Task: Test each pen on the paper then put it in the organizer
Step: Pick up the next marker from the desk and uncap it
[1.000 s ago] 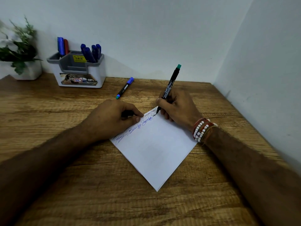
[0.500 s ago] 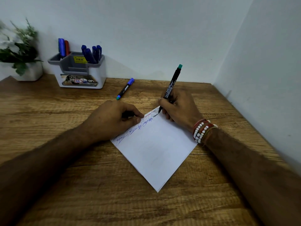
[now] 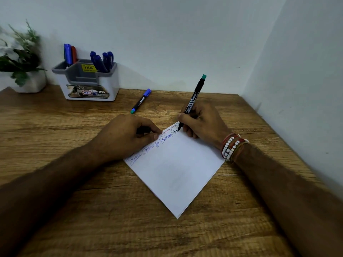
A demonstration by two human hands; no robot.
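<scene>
A white paper (image 3: 174, 171) lies diamond-wise on the wooden desk, with blue, red and black scribbles along its upper left edge. My right hand (image 3: 202, 121) grips a black pen (image 3: 193, 101) with a green end, its tip on the paper's top corner. My left hand (image 3: 126, 136) rests on the paper's left edge, its curled fingers and thumb pinching a small dark piece (image 3: 143, 130) that looks like the pen's cap. Another pen with a blue cap (image 3: 141, 101) lies on the desk behind the hands. The white and grey organizer (image 3: 89, 80) stands at the back left and holds several blue pens and a red one.
A potted plant (image 3: 22, 65) sits at the far left against the wall. White walls close the desk at the back and along the right side. Bare wood (image 3: 130, 229) shows in front of the paper.
The right hand has moved the pen tip slightly along the top corner, adding a short black scribble. The left hand has stayed where it was.
</scene>
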